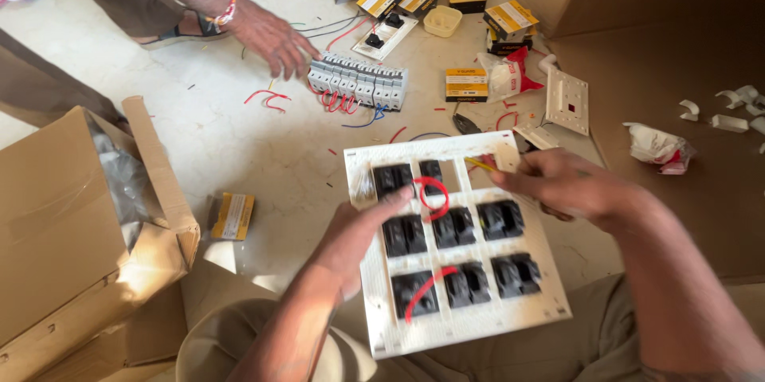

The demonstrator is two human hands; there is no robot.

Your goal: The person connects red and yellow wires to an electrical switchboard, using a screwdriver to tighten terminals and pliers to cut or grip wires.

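Note:
A white switch plate (526, 310) lies face down on my lap, holding several black switch modules (500, 220) linked by red wire loops (431, 193). My left hand (362, 231) presses on the plate's left side, fingers over the upper left modules. At the plate's upper right corner, my right hand (570, 184) grips a thin yellow-handled tool (480, 164) whose tip points at the top row. Whether the tool touches a module is blurred.
Another person's hand (271, 35) reaches to a row of grey circuit breakers (358, 81) on the floor. Yellow-black small boxes (466, 84), a white switch plate (566, 101) and wire scraps lie around. An open cardboard box (72, 231) stands left; brown cardboard (677, 95) lies at the right.

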